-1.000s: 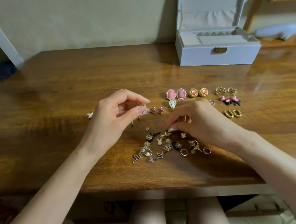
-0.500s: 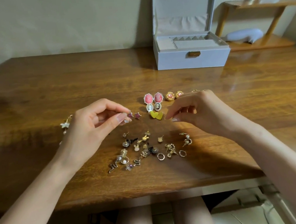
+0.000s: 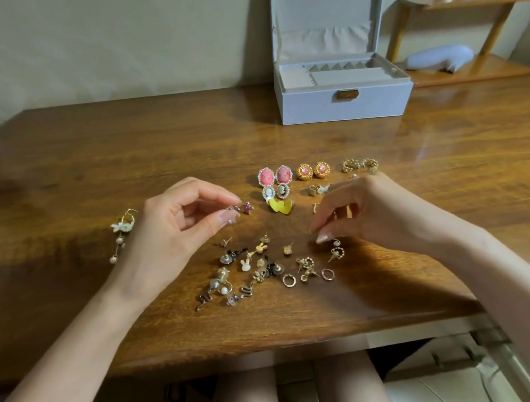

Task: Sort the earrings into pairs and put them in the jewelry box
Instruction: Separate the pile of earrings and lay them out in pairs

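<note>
Left hand [image 3: 178, 232] pinches 1 earring [image 3: 232, 217] beside the star [image 3: 246, 208], likely matching. Right hand [image 3: 370, 216] curls over the near pile [image 3: 264, 266]; its grip is unclear.

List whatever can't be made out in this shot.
- Head view: what, if anything, the left hand pinches; its fingertips cover it and it is tiny.
- Head view: the earrings by the right hand, partly covered by it.
- Head view: the jewelry box floor, hidden by its front wall.
- Head view: matches within the loose pile; pieces too small and overlapping.
</note>
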A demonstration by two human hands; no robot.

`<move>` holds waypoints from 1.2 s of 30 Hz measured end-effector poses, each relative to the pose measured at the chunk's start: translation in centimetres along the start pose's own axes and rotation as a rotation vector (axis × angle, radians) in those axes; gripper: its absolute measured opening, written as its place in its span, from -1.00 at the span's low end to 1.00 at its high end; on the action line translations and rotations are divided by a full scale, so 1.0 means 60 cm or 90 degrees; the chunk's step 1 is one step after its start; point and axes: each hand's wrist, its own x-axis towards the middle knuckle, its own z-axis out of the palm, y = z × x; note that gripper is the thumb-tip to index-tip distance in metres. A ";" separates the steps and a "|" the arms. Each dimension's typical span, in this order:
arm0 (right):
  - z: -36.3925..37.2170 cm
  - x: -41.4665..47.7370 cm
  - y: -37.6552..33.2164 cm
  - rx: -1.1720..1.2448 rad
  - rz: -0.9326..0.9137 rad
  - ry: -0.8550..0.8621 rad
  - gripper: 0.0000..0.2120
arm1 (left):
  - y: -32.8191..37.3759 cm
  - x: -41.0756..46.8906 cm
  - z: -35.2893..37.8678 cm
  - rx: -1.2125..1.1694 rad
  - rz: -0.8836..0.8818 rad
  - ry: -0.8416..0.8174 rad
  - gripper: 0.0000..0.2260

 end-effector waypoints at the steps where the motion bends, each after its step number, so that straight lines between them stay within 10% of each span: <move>1: 0.002 0.000 -0.002 0.001 -0.008 0.000 -0.91 | 0.000 0.000 0.001 -0.001 -0.003 -0.002 -0.84; 36: 0.059 0.035 -0.035 -0.027 -0.141 0.049 -0.83 | -0.021 -0.057 -0.031 0.084 -0.059 -0.062 -0.90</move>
